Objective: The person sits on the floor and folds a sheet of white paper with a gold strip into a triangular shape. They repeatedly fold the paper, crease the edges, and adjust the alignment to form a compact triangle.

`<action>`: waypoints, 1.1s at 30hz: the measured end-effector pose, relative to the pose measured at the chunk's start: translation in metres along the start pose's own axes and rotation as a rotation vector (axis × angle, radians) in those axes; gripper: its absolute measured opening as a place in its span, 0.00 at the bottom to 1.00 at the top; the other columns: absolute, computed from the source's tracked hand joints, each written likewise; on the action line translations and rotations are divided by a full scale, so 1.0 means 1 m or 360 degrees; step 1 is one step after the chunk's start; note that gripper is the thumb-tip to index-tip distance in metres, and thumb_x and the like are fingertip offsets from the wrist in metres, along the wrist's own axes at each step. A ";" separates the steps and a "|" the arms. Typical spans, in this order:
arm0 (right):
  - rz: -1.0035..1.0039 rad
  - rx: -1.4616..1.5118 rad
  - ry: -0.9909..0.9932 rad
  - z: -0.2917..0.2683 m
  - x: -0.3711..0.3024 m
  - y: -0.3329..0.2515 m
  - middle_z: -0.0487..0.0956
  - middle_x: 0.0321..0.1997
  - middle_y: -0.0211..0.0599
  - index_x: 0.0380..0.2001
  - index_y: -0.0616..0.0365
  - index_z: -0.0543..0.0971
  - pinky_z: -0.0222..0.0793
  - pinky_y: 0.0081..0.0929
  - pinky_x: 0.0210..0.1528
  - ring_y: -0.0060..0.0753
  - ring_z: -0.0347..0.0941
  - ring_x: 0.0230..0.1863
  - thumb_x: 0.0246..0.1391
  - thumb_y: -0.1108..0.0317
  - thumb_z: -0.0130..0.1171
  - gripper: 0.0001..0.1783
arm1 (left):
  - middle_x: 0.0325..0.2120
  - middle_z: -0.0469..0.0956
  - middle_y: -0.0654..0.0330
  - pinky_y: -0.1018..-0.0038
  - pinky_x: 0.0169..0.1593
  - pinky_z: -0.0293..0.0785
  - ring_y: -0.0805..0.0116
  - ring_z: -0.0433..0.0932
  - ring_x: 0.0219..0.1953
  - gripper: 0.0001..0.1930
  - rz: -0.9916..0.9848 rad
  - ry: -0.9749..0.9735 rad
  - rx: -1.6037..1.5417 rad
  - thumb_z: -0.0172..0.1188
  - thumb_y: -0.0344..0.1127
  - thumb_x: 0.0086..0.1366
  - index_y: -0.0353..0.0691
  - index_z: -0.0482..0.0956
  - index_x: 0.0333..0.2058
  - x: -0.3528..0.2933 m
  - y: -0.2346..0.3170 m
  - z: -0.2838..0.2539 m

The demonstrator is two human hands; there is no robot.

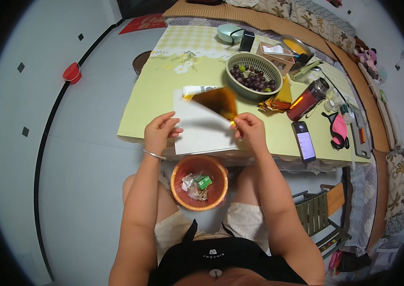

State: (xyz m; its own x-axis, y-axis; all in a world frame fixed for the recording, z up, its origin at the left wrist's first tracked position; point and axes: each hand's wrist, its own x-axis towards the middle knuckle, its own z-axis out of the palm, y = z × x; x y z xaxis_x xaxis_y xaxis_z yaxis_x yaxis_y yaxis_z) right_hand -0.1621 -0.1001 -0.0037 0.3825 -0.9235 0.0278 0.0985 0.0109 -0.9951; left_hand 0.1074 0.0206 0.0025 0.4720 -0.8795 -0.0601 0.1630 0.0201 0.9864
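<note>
My right hand [250,128] pinches the lower right corner of a shiny gold foil paper sheet [214,101]. The sheet is lifted at a tilt and slightly blurred over a stack of white paper [202,136] at the table's near edge. To the left of that stack is my left hand [161,129], its fingers bent and apart with nothing seen in them; a metal bangle [154,155] circles that wrist. Several folded gold foil pieces [278,101] lie to the right, beside the colander. A white remote-like object [199,90] is partly covered behind the foil.
A green colander of grapes [254,71] stands beyond the hands. Rightward are a red thermos [307,99], a phone [304,141] and a pink-and-black item [339,129]. Between my knees sits a waste bin [177,190] holding litter. A folding chair [314,212] stands at lower right.
</note>
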 end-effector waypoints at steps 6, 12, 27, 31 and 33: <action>-0.0339 0.0670 0.0782 -0.044 0.026 0.009 0.84 0.35 0.41 0.39 0.59 0.74 0.69 0.13 0.23 0.21 0.77 0.23 0.65 0.66 0.58 0.08 | 0.40 0.83 0.53 0.79 0.32 0.79 0.69 0.83 0.30 0.15 -0.0045 -0.0090 0.0044 0.56 0.34 0.71 0.31 0.76 0.52 0.007 -0.007 -0.005; -0.0163 0.1046 0.1051 -0.071 0.045 0.017 0.84 0.38 0.43 0.42 0.61 0.74 0.73 0.14 0.27 0.25 0.80 0.29 0.66 0.67 0.56 0.09 | 0.38 0.83 0.54 0.80 0.33 0.78 0.71 0.83 0.30 0.13 -0.0094 -0.0190 0.0107 0.57 0.33 0.70 0.31 0.78 0.48 0.005 -0.016 -0.004; -0.0110 0.1038 0.1347 -0.070 0.075 0.020 0.79 0.28 0.35 0.38 0.60 0.74 0.63 0.15 0.22 0.21 0.72 0.22 0.67 0.64 0.53 0.09 | 0.36 0.83 0.56 0.80 0.32 0.78 0.72 0.83 0.30 0.11 -0.0122 -0.0235 0.0139 0.58 0.31 0.69 0.31 0.80 0.45 0.007 -0.017 -0.005; -0.0102 0.1103 0.1438 -0.069 0.083 0.023 0.80 0.29 0.34 0.37 0.60 0.74 0.64 0.16 0.22 0.22 0.72 0.21 0.68 0.64 0.52 0.09 | 0.35 0.83 0.56 0.80 0.32 0.78 0.72 0.83 0.30 0.11 -0.0104 -0.0215 0.0140 0.58 0.31 0.69 0.31 0.80 0.45 0.011 -0.017 -0.009; -0.0051 0.1066 0.1501 -0.069 0.086 0.024 0.80 0.29 0.35 0.37 0.60 0.73 0.65 0.17 0.22 0.22 0.73 0.22 0.68 0.64 0.51 0.09 | 0.35 0.83 0.56 0.80 0.32 0.78 0.72 0.83 0.30 0.10 -0.0112 -0.0204 0.0118 0.58 0.31 0.69 0.31 0.80 0.45 0.013 -0.018 -0.011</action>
State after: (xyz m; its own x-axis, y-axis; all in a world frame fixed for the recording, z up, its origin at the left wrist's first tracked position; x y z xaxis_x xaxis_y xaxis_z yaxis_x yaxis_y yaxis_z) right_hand -0.1900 -0.2052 -0.0319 -0.4387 -0.8432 -0.3106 0.6710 -0.0776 -0.7374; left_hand 0.1201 0.0138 -0.0175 0.3463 -0.9311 -0.1142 0.1249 -0.0749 0.9893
